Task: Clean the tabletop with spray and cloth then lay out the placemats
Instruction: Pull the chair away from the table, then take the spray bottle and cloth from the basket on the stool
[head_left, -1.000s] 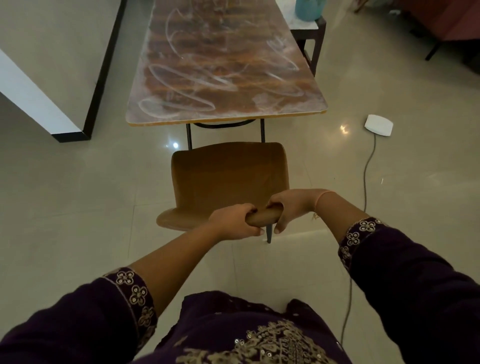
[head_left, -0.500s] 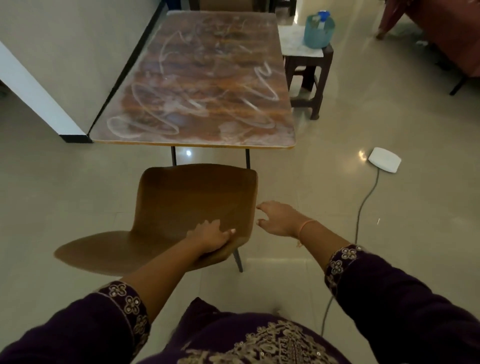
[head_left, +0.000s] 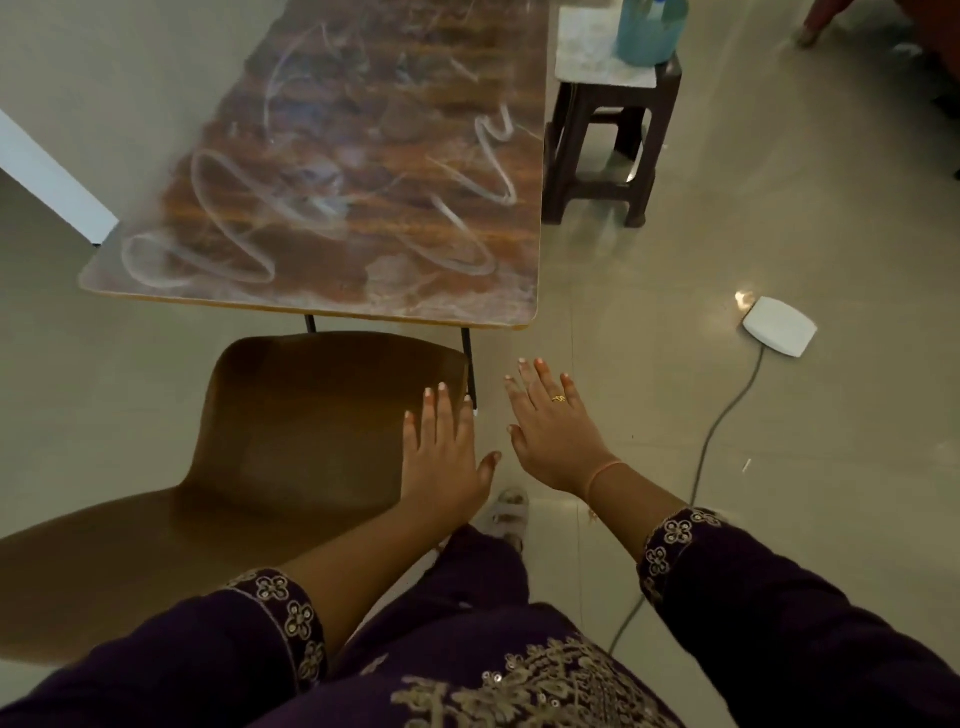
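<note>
View: looking down from the person's head at both hands, with dark embroidered sleeves along the bottom of the frame.
Desk: a long wood-grain desk (head_left: 363, 182) fills the upper centre, its top streaked with pale looping smears that are not yet wiped off.
Spray: a blue container (head_left: 649, 26), probably the spray, stands on a dark stool (head_left: 597, 130) at the upper right, just beside the desk's right edge and cut off by the top of the frame.
Cloth and placemats: neither can be made out.
Chair: a brown chair (head_left: 291, 441) sits at the lower left, in front of the desk's near end.
Left hand: the left hand (head_left: 441, 457) lies flat at the chair back's right edge, fingers (head_left: 441, 410) straight and close together, gripping nothing. Whether it touches the chair cannot be told.
Right hand: the right hand (head_left: 550, 441) hovers over the floor just right of the chair, fingers (head_left: 540, 384) spread, empty.
Floor: a white box (head_left: 779, 332) with a grey cable (head_left: 722, 421) lies at the right.
Step in hand: apparently clearing the way to the desk, with cleaning yet to begin.
Doing it well: pass the chair on its right, step over the cable, take the spray from the stool, mist the smears evenly, then wipe in overlapping strokes from the far end towards the near one.
</note>
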